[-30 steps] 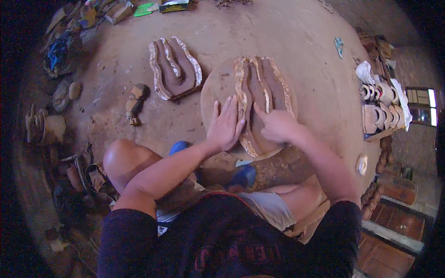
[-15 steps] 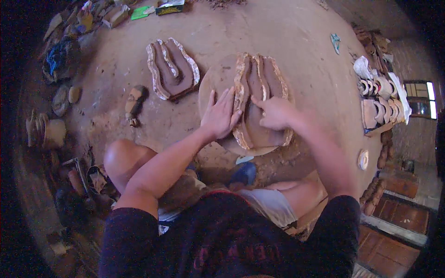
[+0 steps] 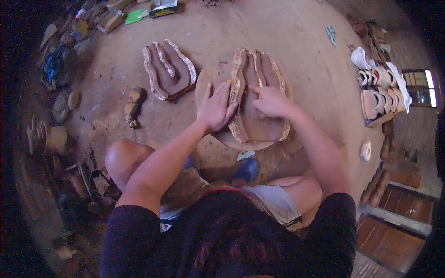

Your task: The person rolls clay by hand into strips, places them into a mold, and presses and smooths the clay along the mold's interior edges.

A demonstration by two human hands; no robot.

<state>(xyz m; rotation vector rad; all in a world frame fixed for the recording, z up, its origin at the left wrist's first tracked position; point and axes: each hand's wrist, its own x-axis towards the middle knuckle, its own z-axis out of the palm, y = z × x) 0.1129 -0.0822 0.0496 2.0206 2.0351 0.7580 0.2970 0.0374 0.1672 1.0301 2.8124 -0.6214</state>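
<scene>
A brown clay piece [image 3: 262, 132] with raised, wavy walls and white, rough rims lies in front of me on a round board [image 3: 202, 90]. My left hand [image 3: 215, 107] rests flat along the outside of its left wall, fingers stretched and thumb reaching over toward the rim. Over the channel between the left wall and the middle ridge is my right hand [image 3: 270, 101]. Its index finger points out, with the tip at the inner side of the left wall; the other fingers are curled and hold nothing that I can see. A similar clay piece [image 3: 178, 85] lies to the left.
A dark, bottle-like object [image 3: 133, 105] lies on the floor at left. Curved clay parts [image 3: 384, 104] stand stacked at the right. Near my foot is a small pale flat piece [image 3: 246, 154]. Clutter with a green item [image 3: 135, 16] lines the far left; a white ring-like object [image 3: 365, 150] is at right.
The view has shifted slightly. My right fingertip has slid a little farther away along the left wall. My left hand stays against the outside of that wall.
</scene>
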